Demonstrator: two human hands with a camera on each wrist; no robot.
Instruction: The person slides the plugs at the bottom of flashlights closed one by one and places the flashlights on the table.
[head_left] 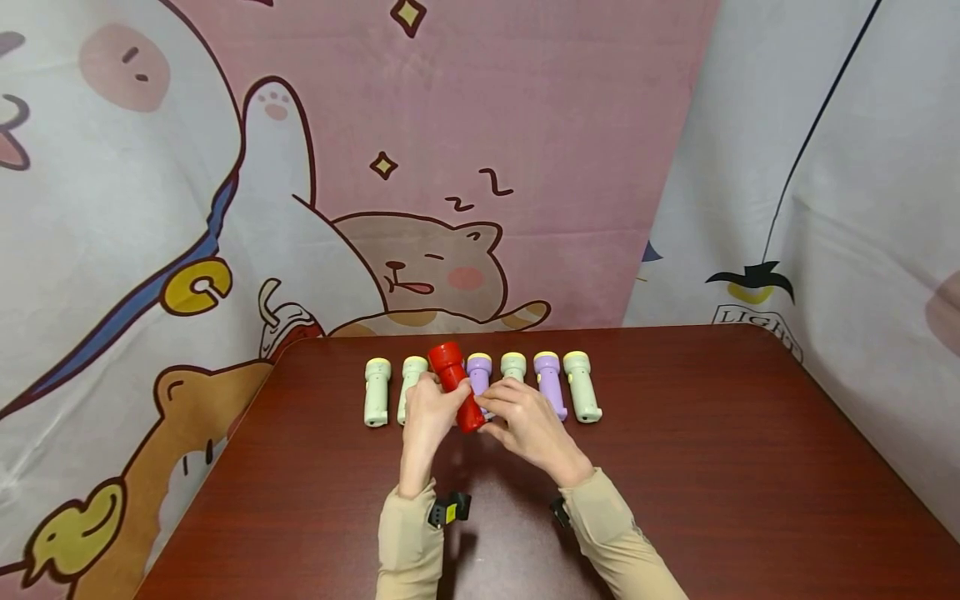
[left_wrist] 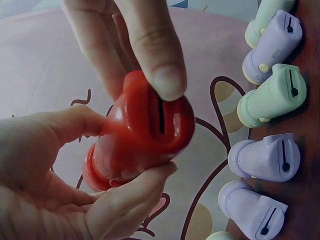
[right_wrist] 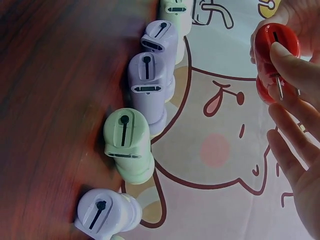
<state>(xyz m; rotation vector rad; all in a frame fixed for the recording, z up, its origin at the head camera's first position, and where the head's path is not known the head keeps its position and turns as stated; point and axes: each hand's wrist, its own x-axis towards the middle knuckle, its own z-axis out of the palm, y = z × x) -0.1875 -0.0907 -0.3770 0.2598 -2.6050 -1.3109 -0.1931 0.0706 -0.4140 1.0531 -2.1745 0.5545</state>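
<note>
The left hand [head_left: 426,414] wraps its fingers around a red flashlight [head_left: 458,385] above the table; the right hand [head_left: 525,419] pinches its tail end. It looks light, rigid, smooth plastic, best gripped round the barrel. Pastel flashlights [head_left: 550,383] line the dark wooden table [head_left: 712,467], before a cartoon-cat cloth backdrop [head_left: 450,167].

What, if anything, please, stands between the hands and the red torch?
Nothing visible does: the left hand already grips the red torch, lifted above the table, and the right hand touches its rear end.
</note>
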